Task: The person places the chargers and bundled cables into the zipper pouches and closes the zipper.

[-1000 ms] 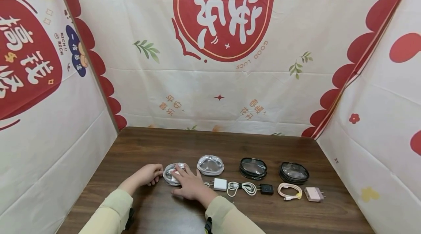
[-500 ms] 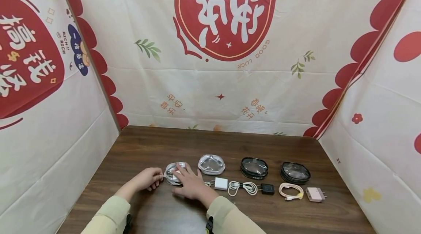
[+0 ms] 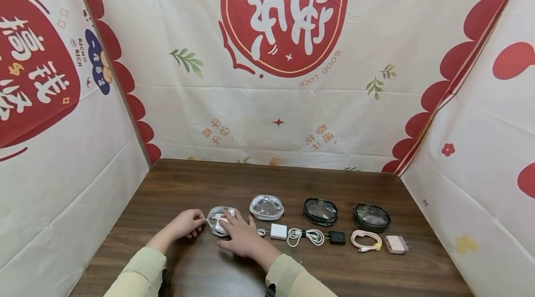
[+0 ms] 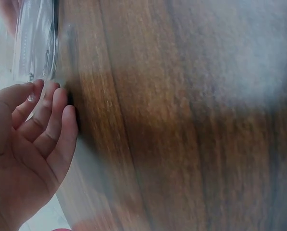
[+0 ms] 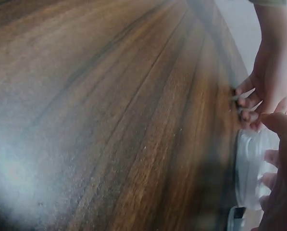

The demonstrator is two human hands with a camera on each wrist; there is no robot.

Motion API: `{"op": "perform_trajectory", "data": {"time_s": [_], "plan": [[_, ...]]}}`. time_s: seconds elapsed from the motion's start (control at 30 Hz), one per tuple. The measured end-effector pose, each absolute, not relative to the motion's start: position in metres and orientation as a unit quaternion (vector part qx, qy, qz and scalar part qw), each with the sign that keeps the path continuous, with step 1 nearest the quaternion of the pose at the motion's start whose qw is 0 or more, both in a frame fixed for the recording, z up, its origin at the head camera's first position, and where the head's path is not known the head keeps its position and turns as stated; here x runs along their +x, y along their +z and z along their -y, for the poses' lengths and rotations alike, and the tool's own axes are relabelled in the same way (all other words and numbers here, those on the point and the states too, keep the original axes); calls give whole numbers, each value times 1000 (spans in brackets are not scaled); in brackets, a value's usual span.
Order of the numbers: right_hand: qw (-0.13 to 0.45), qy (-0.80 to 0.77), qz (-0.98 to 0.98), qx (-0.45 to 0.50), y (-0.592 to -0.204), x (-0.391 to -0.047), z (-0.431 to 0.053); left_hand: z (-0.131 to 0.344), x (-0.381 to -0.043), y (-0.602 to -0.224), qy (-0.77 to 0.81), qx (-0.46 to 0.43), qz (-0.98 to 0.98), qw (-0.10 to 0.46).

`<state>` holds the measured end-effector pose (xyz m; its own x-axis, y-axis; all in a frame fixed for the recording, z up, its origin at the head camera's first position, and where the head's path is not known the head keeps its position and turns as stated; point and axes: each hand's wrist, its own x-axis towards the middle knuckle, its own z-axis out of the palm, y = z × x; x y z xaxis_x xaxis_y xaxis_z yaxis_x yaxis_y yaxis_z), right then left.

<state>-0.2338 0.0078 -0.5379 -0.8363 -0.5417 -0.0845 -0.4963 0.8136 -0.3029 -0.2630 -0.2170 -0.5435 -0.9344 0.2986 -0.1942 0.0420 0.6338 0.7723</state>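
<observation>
A clear oval zip pouch [image 3: 213,222] with a pale rim lies on the table, and a white charger and cable show inside it. At its left end my left hand [image 3: 186,223] pinches the small zipper pull [image 4: 31,97] between thumb and index finger, the other fingers loosely bent. My right hand [image 3: 242,236] rests on the pouch's right part with its fingers spread, hiding some of it. In the right wrist view the pouch [image 5: 249,168] stands between both hands.
Behind sit another clear pouch [image 3: 267,208] and two black-rimmed pouches [image 3: 320,212] [image 3: 371,218]. In front lie a white charger [image 3: 278,231], a white cable [image 3: 309,236], a black charger [image 3: 337,237], a pink cable [image 3: 366,241] and a pink charger [image 3: 396,244]. Printed cloth walls surround the table [image 3: 334,274].
The head view has shifted slightly. Both hands stay at the same pouch, left at its end and right on top; the right fingers sit slightly farther right, with more of the pouch's top showing.
</observation>
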Motion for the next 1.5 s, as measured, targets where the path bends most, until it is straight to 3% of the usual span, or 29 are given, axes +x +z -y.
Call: {"op": "perform_trajectory", "data": {"time_s": [0.2, 0.8, 1.5], "plan": [[69, -123, -943, -300, -530, -236, -4, 215, -268, -542, 411, 83, -898, 133], [106, -97, -937, -319, -540, -242, -4, 220, -274, -549, 397, 141, -902, 95], [109, -106, -935, -321, -544, -242, -5, 226, -259, -539, 440, 151, -869, 165]]}}
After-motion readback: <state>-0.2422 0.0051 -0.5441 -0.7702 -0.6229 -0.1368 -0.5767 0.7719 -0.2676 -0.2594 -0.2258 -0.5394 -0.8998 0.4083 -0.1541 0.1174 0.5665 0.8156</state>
